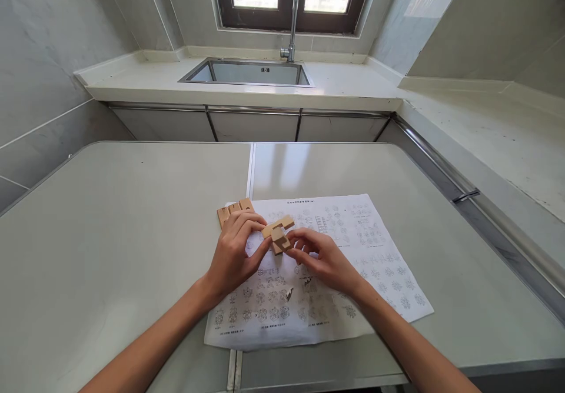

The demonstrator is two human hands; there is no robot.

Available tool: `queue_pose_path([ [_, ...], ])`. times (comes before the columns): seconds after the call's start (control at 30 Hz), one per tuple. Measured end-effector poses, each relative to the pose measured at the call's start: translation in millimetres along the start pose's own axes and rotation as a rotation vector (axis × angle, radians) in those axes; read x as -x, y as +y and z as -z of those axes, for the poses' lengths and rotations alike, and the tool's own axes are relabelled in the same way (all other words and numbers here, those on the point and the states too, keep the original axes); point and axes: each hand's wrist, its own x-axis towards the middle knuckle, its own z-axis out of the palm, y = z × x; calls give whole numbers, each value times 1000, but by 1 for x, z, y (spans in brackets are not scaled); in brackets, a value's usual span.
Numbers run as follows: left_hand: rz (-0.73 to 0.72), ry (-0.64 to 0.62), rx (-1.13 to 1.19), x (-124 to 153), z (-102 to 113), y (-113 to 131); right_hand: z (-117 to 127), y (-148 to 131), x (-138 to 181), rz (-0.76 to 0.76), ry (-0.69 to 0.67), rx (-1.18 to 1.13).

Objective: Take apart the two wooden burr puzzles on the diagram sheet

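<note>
Several notched wooden puzzle pieces (279, 233), fitted together crosswise, are held up between my two hands over the printed sheet. My left hand (235, 248) pinches their left side with thumb and fingers. From the right, my right hand (321, 256) grips the lower right end of the same pieces with its fingertips. Just behind my left hand, more loose wooden pieces (235, 207) lie side by side, partly hidden by the fingers. Beneath both hands spreads the paper sheet (309, 334), covered in small line diagrams and torn in two small spots.
The sheet lies on a pale table (110, 234) with a seam down its middle. Beyond the table's far edge runs a white counter (353, 81) with a sink (251, 84) and a tall faucet (293, 16). Another counter (485, 128) borders the right side.
</note>
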Motion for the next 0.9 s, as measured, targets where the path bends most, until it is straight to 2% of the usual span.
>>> queue_pose_path([
  [0.1,18,33,-46,-2,2,-2,-3,-2,1,10,13,34],
  [0.3,-56,93,-280,-4,9,-7,-3,2,0,-57,202,166],
  [0.43,-89,81,-365,-4,11,-10,-3,6,0,-54,281,306],
  [0.9,-114,-18,-391,0,7,-8,-8,14,3,-15,321,589],
])
